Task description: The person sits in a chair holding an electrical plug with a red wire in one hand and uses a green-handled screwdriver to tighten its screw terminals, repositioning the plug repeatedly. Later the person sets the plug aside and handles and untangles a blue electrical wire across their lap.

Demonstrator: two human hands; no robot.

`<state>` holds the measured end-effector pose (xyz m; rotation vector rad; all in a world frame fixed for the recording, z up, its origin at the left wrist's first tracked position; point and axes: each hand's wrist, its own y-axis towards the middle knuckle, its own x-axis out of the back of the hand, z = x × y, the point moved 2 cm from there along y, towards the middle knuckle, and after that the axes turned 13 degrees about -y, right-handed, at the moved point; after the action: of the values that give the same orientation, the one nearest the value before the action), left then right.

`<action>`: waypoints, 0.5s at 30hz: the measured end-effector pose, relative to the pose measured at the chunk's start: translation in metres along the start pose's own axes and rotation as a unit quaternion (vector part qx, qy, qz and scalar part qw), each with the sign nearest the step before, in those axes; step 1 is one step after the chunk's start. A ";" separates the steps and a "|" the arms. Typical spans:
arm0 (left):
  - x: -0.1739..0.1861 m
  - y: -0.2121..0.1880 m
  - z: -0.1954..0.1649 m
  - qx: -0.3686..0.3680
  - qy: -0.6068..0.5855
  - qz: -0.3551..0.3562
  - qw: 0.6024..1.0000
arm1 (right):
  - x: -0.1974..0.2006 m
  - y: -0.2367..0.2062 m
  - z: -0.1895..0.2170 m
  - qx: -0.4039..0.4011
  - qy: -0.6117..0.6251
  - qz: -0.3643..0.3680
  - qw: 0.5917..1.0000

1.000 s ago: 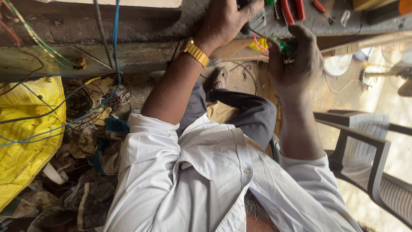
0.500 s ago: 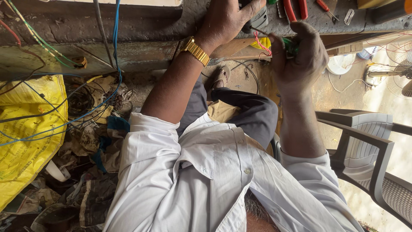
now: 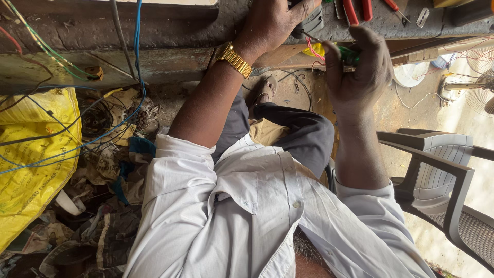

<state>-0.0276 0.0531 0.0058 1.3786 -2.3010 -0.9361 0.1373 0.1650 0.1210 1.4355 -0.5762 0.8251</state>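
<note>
Green-handled screwdriver (image 3: 349, 54) is sitting in the right hand (image 3: 360, 77), whose fingers are curling closed around the handle just in front of the tabletop (image 3: 170, 31) edge, while its thin shaft is running up and left toward a small grey device (image 3: 311, 21). The left hand (image 3: 272, 23), wearing a gold wristwatch (image 3: 234, 59), is pressing down on that grey device at the top of the view, fingers wrapped over it and holding it steady on the rough concrete surface. Pink and yellow wires (image 3: 315, 50) are hanging between the two hands, just below the device. Red-handled pliers (image 3: 357, 9) are lying on the tabletop just beside the right hand, untouched. Judging from how things lie, the work on the device is looking to be in its middle: the tool is meeting the device and the wires are dangling loose, so the fixing or fastening appears unfinished, though the exact spot where the tip is touching is hidden by the left hand. A grey plastic chair (image 3: 442, 175) is standing at the right, and a yellow sack (image 3: 31, 170) with tangled blue cable (image 3: 136, 67) is lying on the floor to the left.
</note>
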 end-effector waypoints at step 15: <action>-0.001 -0.003 0.007 0.041 0.013 0.011 0.999 | 0.000 0.000 0.003 0.017 -0.036 -0.019 0.999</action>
<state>-0.0290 0.0562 -0.0014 1.3856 -2.3550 -0.8210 0.1373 0.1617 0.1211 1.5078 -0.5902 0.7592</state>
